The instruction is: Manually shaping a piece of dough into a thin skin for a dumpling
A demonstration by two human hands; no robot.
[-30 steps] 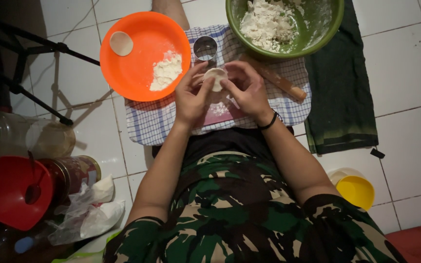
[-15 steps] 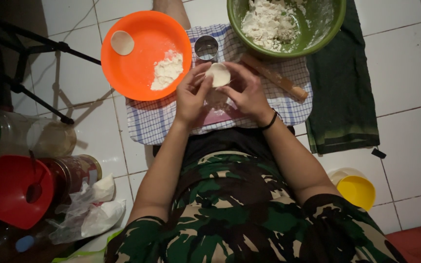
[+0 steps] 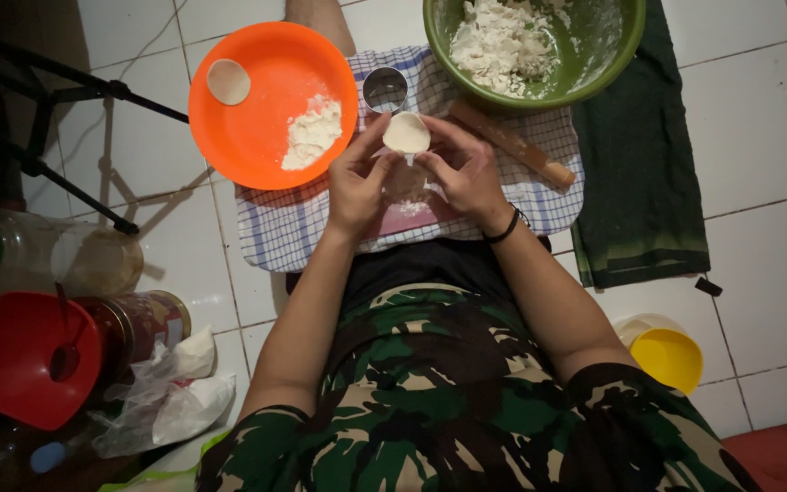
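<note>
Labelled round tin (image 3: 143, 328) lower left; white plastic bags (image 3: 175, 396) beside it.

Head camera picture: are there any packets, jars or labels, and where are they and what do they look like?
Labelled tin: lower left on the floor, lying on its side; round, dark red with a pale patch.
Clear plastic jar: left, above the tin, lying on its side; see-through, green lid.
Plastic bags: just below the tin; crumpled, clear and white.
No signs or screens show.
</note>
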